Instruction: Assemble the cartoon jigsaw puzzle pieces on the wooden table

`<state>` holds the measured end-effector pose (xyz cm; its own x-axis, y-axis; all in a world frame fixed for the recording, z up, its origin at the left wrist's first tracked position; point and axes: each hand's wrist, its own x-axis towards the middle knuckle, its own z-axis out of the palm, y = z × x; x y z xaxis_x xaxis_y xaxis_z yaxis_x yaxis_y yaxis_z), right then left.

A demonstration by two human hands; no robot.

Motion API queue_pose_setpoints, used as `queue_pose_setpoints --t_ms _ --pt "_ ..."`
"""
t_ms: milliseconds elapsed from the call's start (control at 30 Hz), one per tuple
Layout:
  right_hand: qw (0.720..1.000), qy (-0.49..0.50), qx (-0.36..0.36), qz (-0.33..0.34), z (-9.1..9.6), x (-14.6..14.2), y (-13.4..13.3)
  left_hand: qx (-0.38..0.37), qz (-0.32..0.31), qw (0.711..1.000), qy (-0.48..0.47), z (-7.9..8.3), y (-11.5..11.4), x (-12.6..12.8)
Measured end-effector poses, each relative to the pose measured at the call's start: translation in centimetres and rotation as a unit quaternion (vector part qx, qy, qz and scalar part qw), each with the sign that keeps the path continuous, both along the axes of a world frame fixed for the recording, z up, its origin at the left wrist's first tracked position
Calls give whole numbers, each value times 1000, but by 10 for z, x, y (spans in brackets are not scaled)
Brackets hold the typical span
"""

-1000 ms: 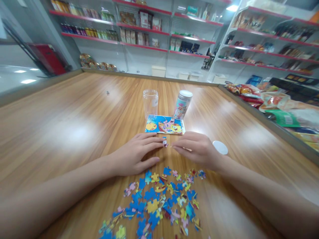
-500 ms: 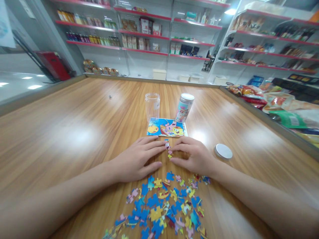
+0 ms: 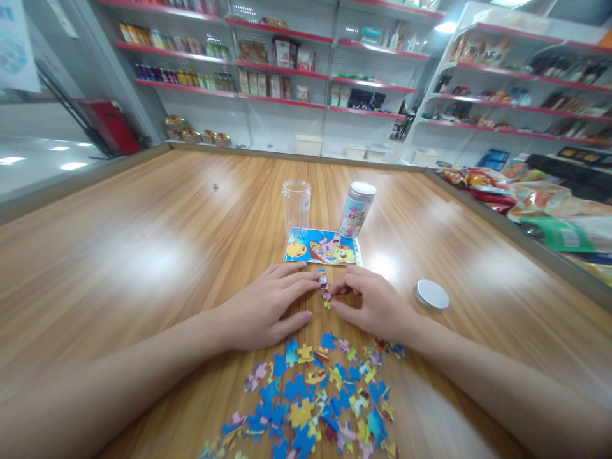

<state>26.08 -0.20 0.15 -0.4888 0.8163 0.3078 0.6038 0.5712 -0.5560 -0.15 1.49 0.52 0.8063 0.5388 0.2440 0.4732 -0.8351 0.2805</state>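
A short column of joined jigsaw puzzle pieces (image 3: 324, 280) lies on the table between my hands. My left hand (image 3: 272, 306) rests flat with fingers stretched out, its fingertips touching the column's left side. On the other side, my right hand (image 3: 373, 303) is curled, thumb and forefinger at the small pink and yellow piece (image 3: 327, 297) at the column's lower end. Just beyond the hands is a printed picture sheet (image 3: 322, 247) with cartoon figures. Nearer to me, many loose puzzle pieces (image 3: 301, 413) in blue, yellow and pink are scattered.
A clear plastic jar (image 3: 296, 207) and a lidded printed canister (image 3: 357, 209) stand at the sheet's far edge. A silver lid (image 3: 431, 294) lies right of my right hand. Bagged goods (image 3: 554, 197) line the right edge; stocked shelves (image 3: 282, 70) stand behind the wooden table (image 3: 157, 236).
My right forefinger has curled in a little more at the column's lower end. My left hand stays in place. The whole view has shifted slightly.
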Motion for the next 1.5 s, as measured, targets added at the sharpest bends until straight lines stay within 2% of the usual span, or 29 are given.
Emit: queue_pose_setpoints --t_ms 300,1133,1500 --pt "1000 -1 27 -1 -6 0 3 0 -2 1000 4 1 0 0" --pt "998 -8 57 26 -1 -1 1 5 -7 1000 11 1 0 0" --pt "997 3 63 39 0 0 0 14 -21 1000 -15 -2 2 -1"
